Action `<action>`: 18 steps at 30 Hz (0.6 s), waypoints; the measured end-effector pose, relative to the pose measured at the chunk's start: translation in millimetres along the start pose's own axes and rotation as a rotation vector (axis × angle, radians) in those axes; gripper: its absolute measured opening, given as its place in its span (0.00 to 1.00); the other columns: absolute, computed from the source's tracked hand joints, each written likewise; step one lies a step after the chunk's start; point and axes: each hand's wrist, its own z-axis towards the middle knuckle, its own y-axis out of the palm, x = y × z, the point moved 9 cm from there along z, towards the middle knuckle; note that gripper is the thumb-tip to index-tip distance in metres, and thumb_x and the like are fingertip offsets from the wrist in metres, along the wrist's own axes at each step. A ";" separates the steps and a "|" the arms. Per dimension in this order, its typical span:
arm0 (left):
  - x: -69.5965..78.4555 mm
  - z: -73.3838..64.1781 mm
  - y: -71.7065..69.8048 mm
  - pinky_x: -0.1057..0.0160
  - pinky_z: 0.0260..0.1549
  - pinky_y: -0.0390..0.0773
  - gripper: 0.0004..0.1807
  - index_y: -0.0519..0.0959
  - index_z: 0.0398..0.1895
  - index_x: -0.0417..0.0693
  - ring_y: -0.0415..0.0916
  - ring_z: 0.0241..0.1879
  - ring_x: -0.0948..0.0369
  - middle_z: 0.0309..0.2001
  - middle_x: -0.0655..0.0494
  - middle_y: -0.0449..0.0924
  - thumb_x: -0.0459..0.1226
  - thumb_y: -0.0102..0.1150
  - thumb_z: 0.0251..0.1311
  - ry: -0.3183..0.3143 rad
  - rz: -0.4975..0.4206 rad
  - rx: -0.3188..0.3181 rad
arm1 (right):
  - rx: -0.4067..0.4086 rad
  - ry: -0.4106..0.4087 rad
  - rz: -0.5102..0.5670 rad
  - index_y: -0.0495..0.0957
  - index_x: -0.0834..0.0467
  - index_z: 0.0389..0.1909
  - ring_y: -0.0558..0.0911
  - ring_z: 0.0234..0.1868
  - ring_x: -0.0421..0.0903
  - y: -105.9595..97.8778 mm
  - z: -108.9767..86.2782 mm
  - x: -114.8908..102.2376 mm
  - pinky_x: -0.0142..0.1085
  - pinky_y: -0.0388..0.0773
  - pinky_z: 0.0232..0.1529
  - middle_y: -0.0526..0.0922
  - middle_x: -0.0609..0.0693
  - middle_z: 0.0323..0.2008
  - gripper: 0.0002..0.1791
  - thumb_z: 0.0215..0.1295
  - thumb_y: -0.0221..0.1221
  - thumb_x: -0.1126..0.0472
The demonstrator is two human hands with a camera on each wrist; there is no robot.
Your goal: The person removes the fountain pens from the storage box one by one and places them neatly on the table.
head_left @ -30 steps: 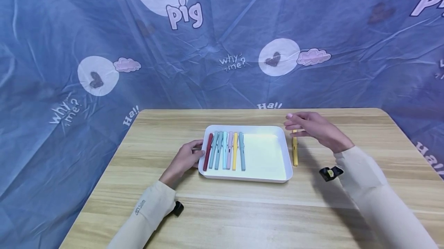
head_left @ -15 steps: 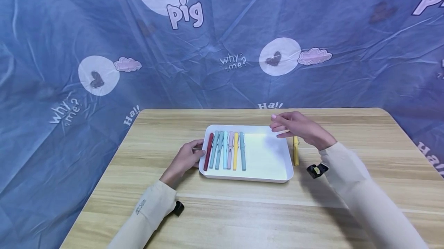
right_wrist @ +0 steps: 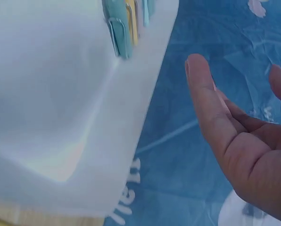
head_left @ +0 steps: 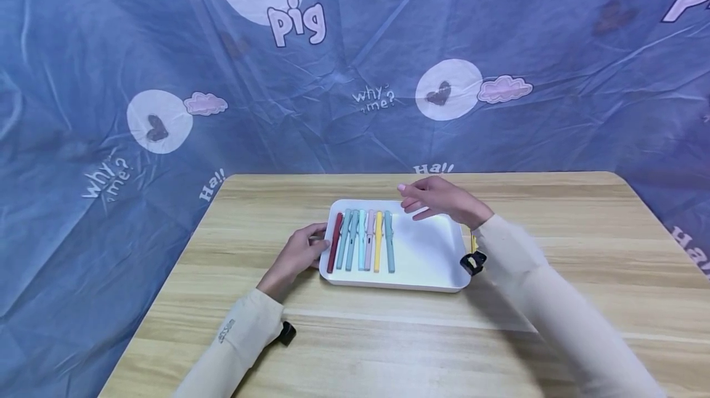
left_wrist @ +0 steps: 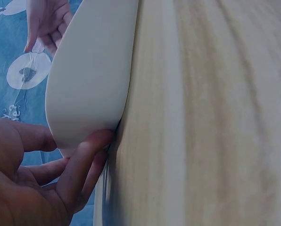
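A white tray [head_left: 427, 259] holds several capped pens side by side in its left half. A dark red pen [head_left: 335, 243] lies leftmost, then two teal ones, a light blue pen [head_left: 362, 241], a pink pen [head_left: 370, 241], a yellow pen [head_left: 378, 242] and another teal pen [head_left: 389, 242]. My left hand [head_left: 296, 253] grips the tray's left end; the left wrist view shows thumb and fingers about its wall [left_wrist: 88, 70]. Over the tray's right back part is my right hand [head_left: 444, 199], its fingers extended and nothing in them, also plain in the right wrist view.
Right of the tray a second yellow pen [head_left: 474, 243] lies on the wooden table [head_left: 355, 336], mostly hidden behind the right sleeve [head_left: 516, 256]. A blue printed curtain [head_left: 310, 108] hangs behind the table's back edge.
My right hand has moved left, from beside the loose yellow pen to above the tray, and its sleeve now covers most of that pen. The left hand and tray stay put.
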 end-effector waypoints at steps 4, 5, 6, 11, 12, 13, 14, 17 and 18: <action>0.7 0.4 1.0 0.57 0.33 0.89 0.26 0.69 0.74 0.37 0.83 0.47 0.51 0.55 0.39 0.80 0.30 0.54 0.74 0.006 -0.006 0.001 | -0.011 0.017 -0.031 0.68 0.78 0.66 0.80 0.60 0.63 11.2 8.3 5.5 0.47 0.84 0.57 0.78 0.74 0.59 0.36 0.81 0.53 0.46; 1.2 0.4 1.1 0.57 0.33 0.89 0.26 0.69 0.74 0.37 0.83 0.47 0.51 0.55 0.39 0.80 0.30 0.54 0.74 0.009 -0.004 0.001 | -0.010 0.025 -0.046 0.68 0.77 0.66 0.81 0.59 0.62 13.4 10.1 7.5 0.47 0.85 0.56 0.78 0.73 0.58 0.36 0.81 0.53 0.46; 1.3 0.8 1.2 0.57 0.33 0.89 0.26 0.69 0.74 0.37 0.83 0.47 0.51 0.55 0.39 0.80 0.30 0.54 0.74 0.010 -0.003 0.001 | -0.009 0.033 -0.060 0.69 0.77 0.65 0.82 0.57 0.61 15.4 11.2 9.4 0.47 0.85 0.56 0.79 0.73 0.56 0.35 0.81 0.53 0.46; 1.4 0.6 0.7 0.57 0.33 0.89 0.26 0.70 0.74 0.37 0.83 0.46 0.51 0.56 0.39 0.80 0.30 0.53 0.74 0.005 0.000 0.004 | 0.007 0.086 -0.128 0.76 0.74 0.56 0.83 0.47 0.54 21.8 16.8 19.7 0.47 0.86 0.53 0.83 0.64 0.45 0.30 0.79 0.57 0.47; 1.1 0.7 0.5 0.57 0.33 0.89 0.26 0.70 0.74 0.37 0.83 0.46 0.51 0.56 0.39 0.80 0.30 0.53 0.74 0.003 -0.001 0.005 | 0.011 0.095 -0.141 0.77 0.73 0.54 0.83 0.45 0.52 22.6 17.6 21.4 0.47 0.86 0.52 0.83 0.62 0.43 0.29 0.78 0.58 0.47; 0.9 0.7 0.5 0.57 0.33 0.89 0.26 0.70 0.74 0.37 0.83 0.46 0.51 0.56 0.39 0.80 0.30 0.53 0.74 0.001 -0.001 0.006 | 0.016 0.103 -0.155 0.77 0.72 0.51 0.82 0.43 0.51 23.4 18.5 22.8 0.46 0.87 0.50 0.83 0.60 0.41 0.27 0.77 0.59 0.47; 0.8 0.8 0.5 0.57 0.33 0.89 0.26 0.70 0.74 0.37 0.83 0.46 0.51 0.56 0.39 0.80 0.30 0.53 0.74 0.001 0.000 0.005 | 0.021 0.113 -0.170 0.78 0.72 0.49 0.82 0.41 0.50 24.2 19.2 24.1 0.46 0.87 0.49 0.83 0.59 0.39 0.26 0.77 0.60 0.47; -0.1 1.2 0.6 0.57 0.33 0.89 0.26 0.70 0.74 0.38 0.83 0.46 0.52 0.56 0.39 0.80 0.30 0.54 0.74 -0.003 0.003 0.006 | 0.026 0.149 -0.235 0.78 0.70 0.46 0.82 0.38 0.49 27.5 21.9 28.5 0.43 0.87 0.45 0.83 0.57 0.37 0.25 0.75 0.62 0.47; -0.5 1.3 0.7 0.57 0.33 0.89 0.26 0.70 0.74 0.38 0.83 0.46 0.52 0.56 0.39 0.80 0.30 0.54 0.74 -0.005 0.003 0.007 | 0.028 0.163 -0.263 0.79 0.69 0.46 0.82 0.38 0.48 28.5 22.9 30.2 0.42 0.87 0.44 0.84 0.57 0.37 0.25 0.75 0.62 0.47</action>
